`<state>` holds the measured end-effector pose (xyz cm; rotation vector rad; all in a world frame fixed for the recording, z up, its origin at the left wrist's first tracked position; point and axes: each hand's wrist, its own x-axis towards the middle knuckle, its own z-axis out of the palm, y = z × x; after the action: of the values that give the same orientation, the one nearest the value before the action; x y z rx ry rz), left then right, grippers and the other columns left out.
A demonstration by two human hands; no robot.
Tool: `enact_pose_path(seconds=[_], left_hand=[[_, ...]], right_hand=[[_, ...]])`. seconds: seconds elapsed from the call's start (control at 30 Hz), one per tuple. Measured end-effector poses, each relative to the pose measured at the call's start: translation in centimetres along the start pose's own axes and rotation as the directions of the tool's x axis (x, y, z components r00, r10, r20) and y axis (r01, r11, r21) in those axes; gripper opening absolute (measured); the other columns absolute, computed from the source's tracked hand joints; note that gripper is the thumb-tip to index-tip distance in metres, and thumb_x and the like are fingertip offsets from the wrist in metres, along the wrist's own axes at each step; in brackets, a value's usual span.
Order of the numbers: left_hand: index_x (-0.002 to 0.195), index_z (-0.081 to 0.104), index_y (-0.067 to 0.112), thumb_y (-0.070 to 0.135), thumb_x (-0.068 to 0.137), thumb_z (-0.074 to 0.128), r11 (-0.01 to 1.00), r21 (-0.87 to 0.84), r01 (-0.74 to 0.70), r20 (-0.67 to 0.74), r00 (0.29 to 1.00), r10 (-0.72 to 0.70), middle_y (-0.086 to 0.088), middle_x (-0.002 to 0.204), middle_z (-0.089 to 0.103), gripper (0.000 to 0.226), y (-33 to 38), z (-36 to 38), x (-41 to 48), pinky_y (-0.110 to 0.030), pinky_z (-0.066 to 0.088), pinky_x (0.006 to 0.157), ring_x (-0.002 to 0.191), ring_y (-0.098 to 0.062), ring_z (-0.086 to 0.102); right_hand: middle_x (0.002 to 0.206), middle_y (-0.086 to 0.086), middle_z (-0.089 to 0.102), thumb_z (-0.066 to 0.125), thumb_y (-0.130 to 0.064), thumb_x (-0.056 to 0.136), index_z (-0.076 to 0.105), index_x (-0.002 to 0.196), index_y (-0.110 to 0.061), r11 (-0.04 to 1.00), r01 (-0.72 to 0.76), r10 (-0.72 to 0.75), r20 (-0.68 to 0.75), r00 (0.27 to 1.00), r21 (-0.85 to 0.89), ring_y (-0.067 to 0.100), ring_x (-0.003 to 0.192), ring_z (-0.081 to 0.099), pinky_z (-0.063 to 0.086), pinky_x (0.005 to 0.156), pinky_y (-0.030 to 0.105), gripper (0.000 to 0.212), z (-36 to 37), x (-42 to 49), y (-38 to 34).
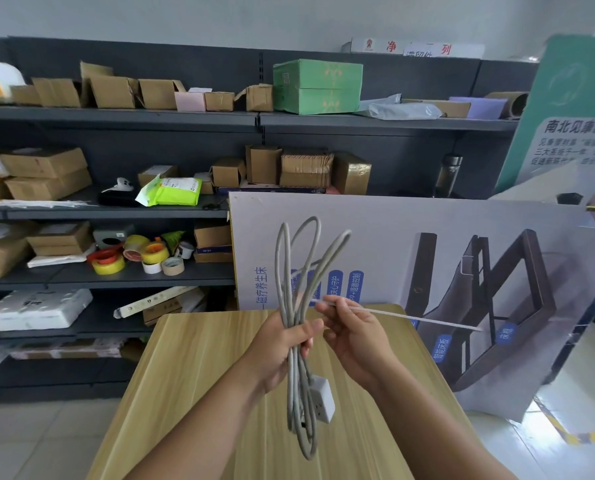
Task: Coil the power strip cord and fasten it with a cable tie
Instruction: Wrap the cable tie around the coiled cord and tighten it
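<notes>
Clenched around the middle of the coiled grey cord (297,289), the left hand (282,344) holds the bundle upright above the wooden bench (199,368); loops rise above the fist and more hang below it. A white power strip block (322,398) dangles among the lower loops. Just beside it, the right hand (354,336) pinches a thin white cable tie (410,317) between thumb and fingertips, its long end pointing right.

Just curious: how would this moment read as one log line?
left hand: grips coiled cord | right hand: holds cable tie | tie: not yet fastened
</notes>
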<state>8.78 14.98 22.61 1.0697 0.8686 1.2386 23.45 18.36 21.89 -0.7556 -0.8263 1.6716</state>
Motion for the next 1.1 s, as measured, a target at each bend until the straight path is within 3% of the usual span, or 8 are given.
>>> enact_pose_path(seconds=[0.2,0.27,0.43,0.63,0.77,0.9,1.0,1.1], left_hand=[[0.106,0.064,0.017,0.009,0.077,0.072,0.991,0.115,-0.074,0.066,0.996,0.066,-0.001,0.057,0.047,0.031,0.0,1.1,-0.2,-0.028,0.039,0.051,0.052,-0.015,0.045],[0.114,0.063,0.021,0.006,0.079,0.071,0.989,0.117,-0.087,0.074,0.994,0.078,0.001,0.057,0.049,0.039,0.3,1.1,-0.3,-0.025,0.04,0.05,0.052,-0.013,0.047],[0.134,0.039,-0.006,0.003,0.083,0.069,0.992,0.107,-0.06,0.008,0.998,0.06,0.002,0.056,0.051,0.059,0.5,0.6,-0.4,-0.023,0.043,0.051,0.052,-0.01,0.05],[0.115,0.05,-0.014,0.004,0.083,0.07,0.984,0.159,-0.076,-0.01,0.997,0.078,-0.001,0.056,0.049,0.042,0.7,1.0,-0.6,-0.024,0.044,0.051,0.05,-0.011,0.049],[0.105,0.06,0.018,0.004,0.084,0.07,0.982,0.166,-0.088,-0.012,0.996,0.091,0.0,0.058,0.049,0.027,0.8,1.0,-0.8,-0.026,0.045,0.052,0.052,-0.012,0.05],[0.109,0.062,-0.001,0.015,0.078,0.076,0.975,0.212,-0.068,0.021,0.998,0.065,-0.001,0.058,0.048,0.038,0.6,1.1,-0.9,-0.028,0.043,0.053,0.055,-0.018,0.048],[0.094,0.073,0.015,0.007,0.083,0.072,0.956,0.277,-0.098,0.075,0.994,0.08,-0.001,0.055,0.046,0.014,0.5,1.4,-1.1,-0.025,0.042,0.05,0.05,-0.014,0.046],[0.107,0.061,-0.008,0.005,0.083,0.071,0.95,0.296,-0.099,0.086,0.993,0.077,0.001,0.051,0.046,0.029,0.3,1.5,-1.0,-0.025,0.04,0.05,0.047,-0.013,0.045]], right_hand=[[0.074,0.021,0.064,0.04,-0.012,0.104,0.062,0.101,0.011,0.996,-0.036,0.048,0.156,0.987,-0.079,0.029,0.047,0.053,0.048,0.042,0.034,0.032,1.5,-0.3,0.6],[0.078,0.017,0.061,0.044,-0.016,0.102,0.059,0.106,0.01,0.999,0.015,-0.017,0.063,0.998,0.03,0.029,0.056,0.053,0.045,0.048,0.035,0.03,1.1,0.1,0.5],[0.075,0.005,0.069,0.044,-0.012,0.103,0.064,0.101,-0.002,0.982,0.144,-0.099,-0.312,0.945,0.123,0.013,0.064,0.052,0.04,0.057,0.024,0.022,-1.1,0.4,0.3],[0.077,0.006,0.07,0.045,-0.01,0.102,0.065,0.101,0.001,0.986,0.157,-0.141,-0.225,0.964,0.055,0.011,0.061,0.055,0.045,0.054,0.021,0.022,-0.3,-0.5,0.1],[0.084,0.009,0.072,0.046,-0.011,0.102,0.066,0.104,0.001,0.975,0.21,-0.182,-0.285,0.941,0.07,0.011,0.063,0.056,0.047,0.054,0.021,0.023,-0.8,-0.1,-0.5],[0.076,0.004,0.072,0.048,-0.01,0.101,0.068,0.101,0.0,0.986,0.165,-0.166,-0.266,0.949,-0.028,0.009,0.06,0.056,0.046,0.057,0.022,0.022,-1.0,-0.1,-0.4],[0.076,0.017,0.059,0.056,-0.009,0.096,0.068,0.089,0.0,0.994,0.086,-0.098,-0.212,0.972,-0.068,0.016,0.058,0.05,0.044,0.061,0.034,0.016,-0.3,-0.2,-0.5],[0.098,0.024,0.047,0.086,-0.025,0.065,0.065,0.091,0.001,0.996,-0.058,0.05,-0.116,0.992,-0.072,0.04,0.078,0.038,0.034,0.072,0.053,0.042,0.0,-0.2,-0.5]])
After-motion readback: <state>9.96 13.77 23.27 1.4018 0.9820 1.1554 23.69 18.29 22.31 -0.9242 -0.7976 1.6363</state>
